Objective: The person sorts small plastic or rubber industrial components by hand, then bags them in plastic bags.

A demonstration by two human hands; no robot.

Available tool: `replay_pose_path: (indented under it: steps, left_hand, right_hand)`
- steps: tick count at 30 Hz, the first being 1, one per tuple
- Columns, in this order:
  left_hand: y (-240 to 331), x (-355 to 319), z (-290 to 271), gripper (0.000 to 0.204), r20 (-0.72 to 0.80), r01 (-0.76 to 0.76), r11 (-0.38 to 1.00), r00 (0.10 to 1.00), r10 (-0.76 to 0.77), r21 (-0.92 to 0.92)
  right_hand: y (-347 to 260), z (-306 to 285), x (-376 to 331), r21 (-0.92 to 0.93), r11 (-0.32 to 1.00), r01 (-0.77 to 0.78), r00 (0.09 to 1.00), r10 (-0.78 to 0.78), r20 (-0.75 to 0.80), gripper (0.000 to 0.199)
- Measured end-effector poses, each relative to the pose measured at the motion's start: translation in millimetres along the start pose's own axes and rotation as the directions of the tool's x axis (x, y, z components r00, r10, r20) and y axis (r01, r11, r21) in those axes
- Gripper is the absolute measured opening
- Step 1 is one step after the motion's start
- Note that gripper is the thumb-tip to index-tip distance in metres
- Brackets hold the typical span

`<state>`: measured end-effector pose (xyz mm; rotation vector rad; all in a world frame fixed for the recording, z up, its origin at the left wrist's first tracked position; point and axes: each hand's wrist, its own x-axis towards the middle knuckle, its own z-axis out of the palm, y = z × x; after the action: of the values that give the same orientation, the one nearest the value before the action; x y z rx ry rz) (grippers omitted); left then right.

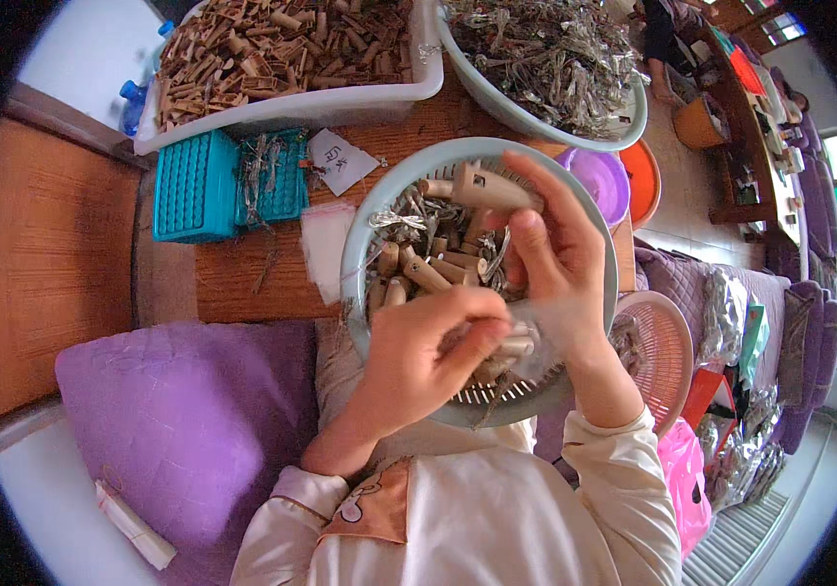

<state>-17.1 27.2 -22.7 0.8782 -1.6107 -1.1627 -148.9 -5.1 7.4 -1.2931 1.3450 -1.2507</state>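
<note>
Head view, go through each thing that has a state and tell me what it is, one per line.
Right hand: gripping a wooden peg, raised over the bowl.
Left hand: fingers pinched together; what they hold is hidden.
Bowl: part full of pegs and metal springs.
White tray: heaped with wooden pieces.
Far basin: full of metal springs.
Pink basket: contents mostly hidden.

Pale blue-grey bowl (365,230) holds tan wooden pegs (425,271) and silvery springs (401,221); teal ridged box (196,186); purple quilted cushion (179,420); white tray (335,105); pink slotted basket (670,354); cream sleeves (623,488).
</note>
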Motion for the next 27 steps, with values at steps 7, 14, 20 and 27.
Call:
replay_pose_path:
  steps: [7,14,20,27]
  left_hand:
    - [-13,3,-8,0.014,-0.204,0.077,0.774,0.944,-0.260,-0.629]
    - [-18,3,-3,0.015,-0.268,0.067,0.752,0.911,-0.315,-0.655]
    - [-20,1,-7,0.015,-0.155,0.204,0.768,0.918,-0.366,-0.607]
    - [-21,3,-21,0.015,-0.081,0.319,0.886,0.927,-0.365,-0.336]
  right_hand:
    - [11,-15,-12,0.189,0.954,-0.232,0.905,0.141,0.402,0.027]
    - [21,-17,-17,0.338,0.856,-0.392,0.877,0.235,0.420,0.034]
    - [12,-18,-21,-0.017,0.996,-0.091,0.996,0.091,-0.004,0.029]
    - [-11,-42,-20,-0.543,0.723,0.427,0.822,-0.561,-0.101,0.026]
